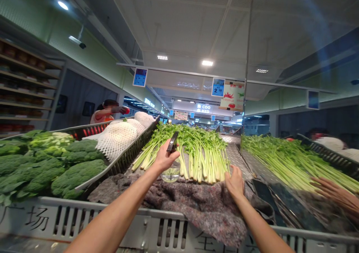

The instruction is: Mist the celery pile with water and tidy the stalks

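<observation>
My left hand [166, 158] is wrapped round a spray bottle [170, 173] with a black trigger head and a clear body. Behind the bottle, bunches of celery [199, 157] lie in a row, leaves to the back and pale stalk ends towards me. At the right end of the row, my right hand [235, 182] reaches the stalks with its fingers stretched out and apart. I cannot tell whether it presses on them. Under both hands spreads a crumpled grey-brown felt blanket [193, 202].
Broccoli [80, 167] and white foam-netted produce [117, 137] lie to the left, beyond a dark crate wall [123, 157]. A mirror [297, 159] on the right reflects the celery and my hand. A grey slatted crate edge [134, 223] runs in front. A person [105, 112] stands behind at left.
</observation>
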Tool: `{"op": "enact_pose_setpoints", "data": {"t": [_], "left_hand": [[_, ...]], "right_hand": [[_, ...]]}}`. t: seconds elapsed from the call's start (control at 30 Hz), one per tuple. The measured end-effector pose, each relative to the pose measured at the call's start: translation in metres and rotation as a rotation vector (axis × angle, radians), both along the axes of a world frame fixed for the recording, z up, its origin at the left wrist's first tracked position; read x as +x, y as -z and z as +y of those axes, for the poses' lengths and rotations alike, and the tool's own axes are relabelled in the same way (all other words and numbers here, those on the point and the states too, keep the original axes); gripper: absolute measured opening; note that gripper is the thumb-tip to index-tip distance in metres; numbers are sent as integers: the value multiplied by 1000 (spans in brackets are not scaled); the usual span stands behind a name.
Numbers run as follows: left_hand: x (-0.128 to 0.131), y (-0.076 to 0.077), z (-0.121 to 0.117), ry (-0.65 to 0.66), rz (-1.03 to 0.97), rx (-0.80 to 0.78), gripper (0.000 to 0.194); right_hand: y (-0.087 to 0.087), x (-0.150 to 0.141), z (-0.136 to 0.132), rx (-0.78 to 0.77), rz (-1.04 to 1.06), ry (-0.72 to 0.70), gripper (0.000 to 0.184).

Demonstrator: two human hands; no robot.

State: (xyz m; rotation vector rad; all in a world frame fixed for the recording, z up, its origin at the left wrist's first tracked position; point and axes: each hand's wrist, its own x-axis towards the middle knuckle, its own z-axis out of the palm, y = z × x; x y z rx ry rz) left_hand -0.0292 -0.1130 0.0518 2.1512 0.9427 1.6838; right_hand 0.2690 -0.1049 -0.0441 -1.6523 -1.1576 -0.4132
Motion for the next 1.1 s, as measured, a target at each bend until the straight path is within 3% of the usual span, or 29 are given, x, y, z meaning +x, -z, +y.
{"op": "enact_pose_setpoints", "data": {"t": [0.37,0.5,0.67,0.73,0.83,0.97,1.1], "left_hand": [[-15,-6,-5,-5,-119,-12,28],[-12,-4,-2,-37,-55,6,27],[4,1,7,-38,33,8,27],[15,6,14,-33,23,16,28],[34,15,26,-34,-25,2,28],[59,31,48,-21,-146,-66,26],[78,41,71,-33,-292,-78,24]], "right_hand": [[0,-2,0,-14,-9,-19,42],[-3,-2,2,-10,34,-33,42],[-19,-16,11,46,96,-157,45],[-28,-32,15,60,103,-246,45],[-45,-67,19,79,216,-623,45],[-60,-107,24,-25,368,-1055,46],[-60,-117,35,-68,494,-1267,49]]}}
